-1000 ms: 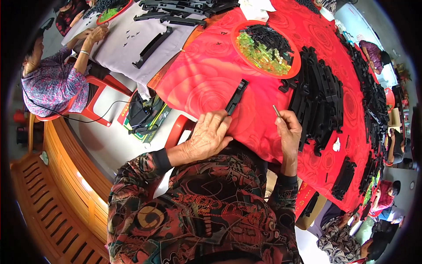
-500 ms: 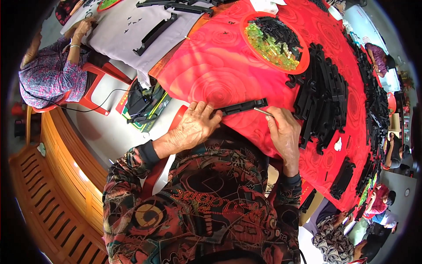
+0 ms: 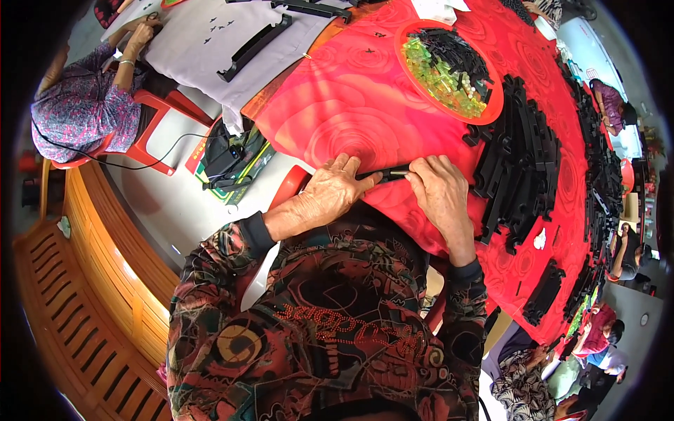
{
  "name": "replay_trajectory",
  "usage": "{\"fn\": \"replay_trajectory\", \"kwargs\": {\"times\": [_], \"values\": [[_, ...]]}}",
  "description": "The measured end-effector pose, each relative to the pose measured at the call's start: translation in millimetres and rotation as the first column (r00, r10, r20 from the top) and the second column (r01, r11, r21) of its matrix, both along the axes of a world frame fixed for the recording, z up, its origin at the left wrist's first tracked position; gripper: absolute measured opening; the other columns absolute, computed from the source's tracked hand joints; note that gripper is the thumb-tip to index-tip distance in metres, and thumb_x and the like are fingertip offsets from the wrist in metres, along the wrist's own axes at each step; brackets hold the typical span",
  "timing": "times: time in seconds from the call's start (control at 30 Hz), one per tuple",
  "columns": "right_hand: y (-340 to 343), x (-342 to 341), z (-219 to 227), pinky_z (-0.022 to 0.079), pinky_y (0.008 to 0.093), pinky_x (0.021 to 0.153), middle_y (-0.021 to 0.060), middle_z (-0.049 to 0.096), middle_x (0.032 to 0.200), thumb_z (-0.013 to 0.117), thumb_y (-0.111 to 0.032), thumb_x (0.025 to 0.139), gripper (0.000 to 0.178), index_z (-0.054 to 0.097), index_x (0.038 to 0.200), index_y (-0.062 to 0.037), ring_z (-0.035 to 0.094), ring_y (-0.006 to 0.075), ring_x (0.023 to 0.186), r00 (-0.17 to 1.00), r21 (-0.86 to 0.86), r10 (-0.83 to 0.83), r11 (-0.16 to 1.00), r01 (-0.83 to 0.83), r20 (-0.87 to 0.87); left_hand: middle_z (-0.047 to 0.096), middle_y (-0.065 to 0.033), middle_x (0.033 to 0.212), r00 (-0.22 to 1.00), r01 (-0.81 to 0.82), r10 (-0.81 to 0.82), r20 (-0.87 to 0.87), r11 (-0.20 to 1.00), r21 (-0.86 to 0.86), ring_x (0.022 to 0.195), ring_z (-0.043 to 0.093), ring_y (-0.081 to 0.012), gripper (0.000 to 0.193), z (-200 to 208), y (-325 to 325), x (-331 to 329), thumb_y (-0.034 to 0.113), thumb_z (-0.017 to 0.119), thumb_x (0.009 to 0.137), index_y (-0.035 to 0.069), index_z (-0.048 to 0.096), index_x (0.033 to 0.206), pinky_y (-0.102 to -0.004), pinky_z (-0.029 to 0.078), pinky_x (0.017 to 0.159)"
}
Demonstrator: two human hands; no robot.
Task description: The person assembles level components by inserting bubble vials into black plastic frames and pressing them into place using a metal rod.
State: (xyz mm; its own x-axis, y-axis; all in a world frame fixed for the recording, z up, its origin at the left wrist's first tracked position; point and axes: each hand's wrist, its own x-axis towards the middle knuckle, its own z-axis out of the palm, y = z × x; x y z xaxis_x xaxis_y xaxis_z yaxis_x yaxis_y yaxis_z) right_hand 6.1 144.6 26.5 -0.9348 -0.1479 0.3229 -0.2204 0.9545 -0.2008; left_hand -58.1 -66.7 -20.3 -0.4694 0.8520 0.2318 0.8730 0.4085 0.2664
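My left hand is closed around the left end of a long, narrow black plastic strip above the red cloth. My right hand bends over the strip's right end, which its fingers partly cover. Between its thumb and fingers is a thin metal rod, its tip lying against the strip and pointing left. Right of my right hand lies a heap of similar black strips. Beyond my hands stands an orange-rimmed bowl of yellow-green pieces and small black parts.
A red rose-patterned cloth covers the table. At the far left, a person sits by a grey cloth bearing another black strip. A wooden bench stands at the left. More black parts and several people line the right side.
My right hand has moved left and up along the strip, bringing the rod from its right end toward the middle. My left hand has shifted slightly right.
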Motion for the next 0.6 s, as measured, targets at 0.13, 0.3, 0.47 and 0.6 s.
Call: {"fn": "replay_trajectory", "kwargs": {"times": [0.13, 0.3, 0.47, 0.6], "values": [[2, -2, -4, 0.047, 0.0389, 0.067, 0.0067, 0.055, 0.078, 0.064, -0.017, 0.078, 0.015, 0.057, 0.086, -0.0067, 0.055, 0.0261, 0.078, 0.997, 0.058, -0.004, 0.998, 0.0, 0.077, 0.05, -0.0145, 0.086, 0.996, 0.052, -0.057, 0.066, 0.995, 0.083, 0.085, 0.052, -0.0294, 0.04, -2, 0, -4, 0.013, 0.06, 0.077, 0.009, 0.062, 0.117, -0.038, 0.049, 0.07], [5, -4, -6, 0.047, 0.0392, 0.065, 0.0073, 0.055, 0.078, 0.064, -0.017, 0.078, 0.016, 0.057, 0.088, -0.0064, 0.055, 0.0264, 0.079, 0.996, 0.053, -0.005, 0.999, 0.001, 0.09, 0.051, -0.0152, 0.089, 0.991, 0.087, -0.096, 0.093, 0.992, 0.096, 0.087, 0.052, -0.0306, 0.037, 2, -1, -6, 0.012, 0.059, 0.078, 0.004, 0.061, 0.114, -0.0382, 0.047, 0.076], [9, -7, -8, 0.047, 0.0405, 0.063, 0.0078, 0.055, 0.077, 0.064, -0.017, 0.078, 0.018, 0.056, 0.09, -0.006, 0.055, 0.0271, 0.079, 0.995, 0.028, 0.03, 0.999, -0.033, 0.099, 0.051, -0.0156, 0.09, 0.988, 0.106, -0.114, 0.102, 0.991, 0.084, 0.088, 0.051, -0.0315, 0.036, 1, -1, -8, 0.011, 0.06, 0.078, 0.002, 0.061, 0.113, -0.0381, 0.046, 0.078], [13, -12, -8, 0.047, 0.0428, 0.061, 0.0082, 0.055, 0.074, 0.062, -0.015, 0.079, 0.015, 0.054, 0.089, -0.0074, 0.056, 0.03, 0.075, 0.989, 0.011, 0.092, 0.995, -0.094, 0.119, 0.052, -0.0161, 0.091, 0.982, 0.123, -0.135, 0.132, 0.988, 0.097, 0.089, 0.051, -0.0313, 0.037, 2, -1, -7, 0.008, 0.062, 0.077, -0.001, 0.06, 0.112, -0.0381, 0.046, 0.079]]}}
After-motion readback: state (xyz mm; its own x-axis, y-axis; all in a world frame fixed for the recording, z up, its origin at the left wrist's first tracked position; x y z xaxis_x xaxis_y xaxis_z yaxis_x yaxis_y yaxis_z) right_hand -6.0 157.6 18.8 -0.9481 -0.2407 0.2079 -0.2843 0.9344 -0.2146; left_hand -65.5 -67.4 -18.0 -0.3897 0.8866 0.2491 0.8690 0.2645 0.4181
